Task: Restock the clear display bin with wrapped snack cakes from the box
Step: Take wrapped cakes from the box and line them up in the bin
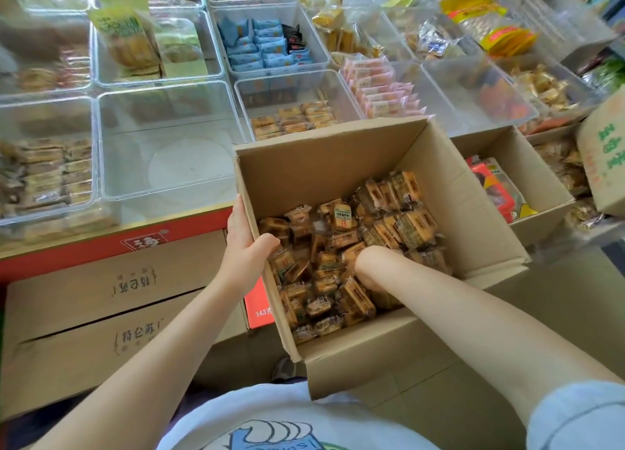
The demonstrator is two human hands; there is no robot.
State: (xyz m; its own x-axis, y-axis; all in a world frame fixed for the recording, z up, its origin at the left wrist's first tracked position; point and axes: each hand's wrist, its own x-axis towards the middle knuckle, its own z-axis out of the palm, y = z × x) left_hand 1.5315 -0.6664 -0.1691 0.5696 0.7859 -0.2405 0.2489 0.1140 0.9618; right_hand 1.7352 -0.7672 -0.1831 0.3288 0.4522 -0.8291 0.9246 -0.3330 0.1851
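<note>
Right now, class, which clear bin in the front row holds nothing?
The clear bin left of the open box: only its bare bottom shows; neighbouring bins hold snacks.

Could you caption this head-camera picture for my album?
Left hand grips the box wall; right hand digs into snack cakes.

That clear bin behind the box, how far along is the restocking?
Barely begun. The clear plastic display bin holds only a few rows of orange-wrapped snack cakes at its near end; the rest is bare. The left hand grips the brown cardboard box wall; the right hand digs into its wrapped cakes, fingers hidden. Most cakes remain boxed.
</note>
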